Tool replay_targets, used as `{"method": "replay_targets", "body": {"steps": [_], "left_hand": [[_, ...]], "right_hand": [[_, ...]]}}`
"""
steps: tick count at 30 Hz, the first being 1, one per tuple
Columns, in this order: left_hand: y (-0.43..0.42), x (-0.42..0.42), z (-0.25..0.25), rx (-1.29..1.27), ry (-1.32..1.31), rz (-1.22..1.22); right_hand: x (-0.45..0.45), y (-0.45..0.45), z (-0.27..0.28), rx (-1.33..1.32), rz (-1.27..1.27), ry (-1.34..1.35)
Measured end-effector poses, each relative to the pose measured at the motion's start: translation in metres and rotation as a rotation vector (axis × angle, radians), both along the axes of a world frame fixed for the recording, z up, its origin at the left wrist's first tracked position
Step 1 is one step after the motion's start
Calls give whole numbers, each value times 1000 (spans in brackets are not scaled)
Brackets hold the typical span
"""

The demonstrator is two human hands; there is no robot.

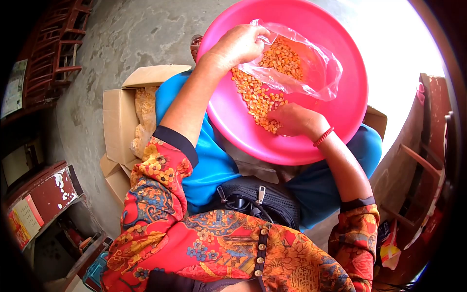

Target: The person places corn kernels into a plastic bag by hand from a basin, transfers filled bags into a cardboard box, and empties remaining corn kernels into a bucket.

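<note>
A wide pink basin (350, 112) rests on my lap, with orange-yellow corn kernels (253, 97) loose along its near left side. Inside the basin lies a clear plastic bag (326, 90), its mouth spread toward the right, and more kernels show in and through it. My left hand (245, 45) is closed on the bag's upper left edge. My right hand (297, 120) is at the near side of the loose kernels, below the bag, with its fingers curled down among them; whether they hold any kernels is hidden.
An open cardboard box (119, 124) with filled clear bags (145, 114) stands at my left. Stacked wooden chairs (53, 58) are at the upper left, a dark red cabinet (53, 192) at the lower left, and wooden furniture (430, 146) at the right. A black pouch (282, 202) lies at my waist.
</note>
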State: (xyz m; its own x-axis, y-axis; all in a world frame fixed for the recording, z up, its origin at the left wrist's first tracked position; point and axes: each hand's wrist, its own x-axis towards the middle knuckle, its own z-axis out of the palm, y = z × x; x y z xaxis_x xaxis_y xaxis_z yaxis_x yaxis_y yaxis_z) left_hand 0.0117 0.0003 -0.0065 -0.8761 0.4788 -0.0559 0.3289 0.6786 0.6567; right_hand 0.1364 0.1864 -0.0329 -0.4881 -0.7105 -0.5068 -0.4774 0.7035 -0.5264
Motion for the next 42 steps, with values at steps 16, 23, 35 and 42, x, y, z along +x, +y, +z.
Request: {"method": "replay_targets", "body": {"steps": [16,23,35,42], "left_hand": [[-2,1,3,-35,-24,-36],[-2,2,0,53,4,-53],[-2,-2,-5,41,122,-43],[0,1,15,39,88,98]], "right_hand": [[-26,-2,45,-181,-296,-446],[-48,16,62,-748,-746,-165],[-32,4,22,-281,-361,616],[-45,14,50,-512,-537,553]]}}
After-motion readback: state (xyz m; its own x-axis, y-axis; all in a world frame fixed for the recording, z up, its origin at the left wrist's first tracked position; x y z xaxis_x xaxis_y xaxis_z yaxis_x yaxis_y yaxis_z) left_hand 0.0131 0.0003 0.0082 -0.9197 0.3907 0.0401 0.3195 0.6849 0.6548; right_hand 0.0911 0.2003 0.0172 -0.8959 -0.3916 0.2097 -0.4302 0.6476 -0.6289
